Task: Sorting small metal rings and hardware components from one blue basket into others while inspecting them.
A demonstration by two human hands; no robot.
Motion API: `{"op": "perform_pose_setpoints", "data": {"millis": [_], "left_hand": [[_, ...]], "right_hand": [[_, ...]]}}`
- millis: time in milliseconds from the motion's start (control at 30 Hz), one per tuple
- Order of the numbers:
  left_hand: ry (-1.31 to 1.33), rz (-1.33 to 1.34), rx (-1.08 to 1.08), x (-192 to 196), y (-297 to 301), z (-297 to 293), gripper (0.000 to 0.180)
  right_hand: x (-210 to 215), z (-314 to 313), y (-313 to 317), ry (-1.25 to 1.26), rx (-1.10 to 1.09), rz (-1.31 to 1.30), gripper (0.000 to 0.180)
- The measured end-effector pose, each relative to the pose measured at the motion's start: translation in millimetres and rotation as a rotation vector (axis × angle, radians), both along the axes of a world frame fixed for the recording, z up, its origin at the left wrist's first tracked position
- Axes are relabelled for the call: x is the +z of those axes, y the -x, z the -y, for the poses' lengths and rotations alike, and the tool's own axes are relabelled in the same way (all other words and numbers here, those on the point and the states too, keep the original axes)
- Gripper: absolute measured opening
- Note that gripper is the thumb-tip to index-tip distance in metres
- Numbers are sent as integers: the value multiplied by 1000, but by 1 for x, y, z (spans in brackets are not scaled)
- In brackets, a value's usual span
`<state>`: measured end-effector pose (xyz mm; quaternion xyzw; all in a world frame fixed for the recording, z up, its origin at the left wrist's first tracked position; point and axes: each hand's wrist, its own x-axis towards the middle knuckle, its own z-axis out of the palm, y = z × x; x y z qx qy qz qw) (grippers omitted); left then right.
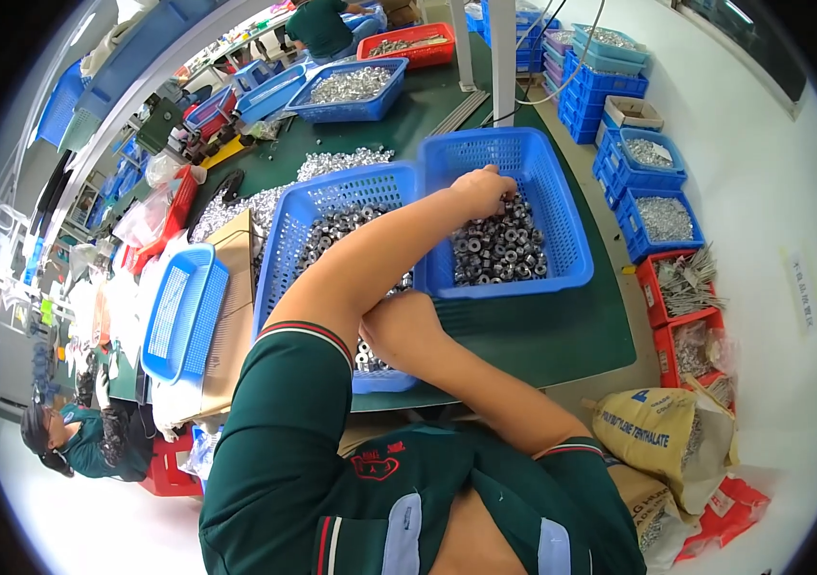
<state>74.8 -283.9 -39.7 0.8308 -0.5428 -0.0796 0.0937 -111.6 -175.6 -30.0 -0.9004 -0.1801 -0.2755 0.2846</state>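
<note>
My forearms cross over two blue plastic baskets standing side by side. My left hand (pixel 483 192) reaches into the right-hand basket (pixel 571 230), its fingers curled at the far side of a heap of small metal nut-like rings (pixel 499 247). What those fingers hold, if anything, is too small to make out. Under my left forearm, my right hand (pixel 401 331) is lowered into the left-hand basket (pixel 272 259); its fingers are hidden. More of the ring-shaped metal pieces (pixel 336 230) lie in that basket, partly covered by my arm.
Loose shiny metal parts (pixel 346 163) are spread on the green tabletop (pixel 562 335) behind the baskets. A filled blue tray (pixel 351 91) and a red tray (pixel 408 46) stand farther back. An empty blue basket (pixel 183 311) is at left. Crates (pixel 662 216) and sacks (pixel 662 436) line the right. Co-workers (pixel 82 436) sit nearby.
</note>
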Motion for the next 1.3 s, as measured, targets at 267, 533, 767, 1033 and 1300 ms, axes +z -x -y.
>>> {"op": "perform_pose_setpoints", "data": {"millis": [267, 533, 767, 1033, 1300], "left_hand": [[139, 4, 44, -4, -15, 4, 42], [598, -3, 2, 89, 7, -113, 27], [415, -239, 241, 90, 44, -244, 22], [59, -116, 235, 26, 61, -287, 25], [-102, 204, 157, 18, 75, -286, 27]], "right_hand": [[0, -2, 3, 76, -2, -109, 11], [7, 0, 4, -121, -15, 1, 21], [14, 6, 4, -513, -45, -159, 19], [15, 1, 9, -571, -43, -195, 19], [18, -1, 11, -489, -66, -234, 17]]}}
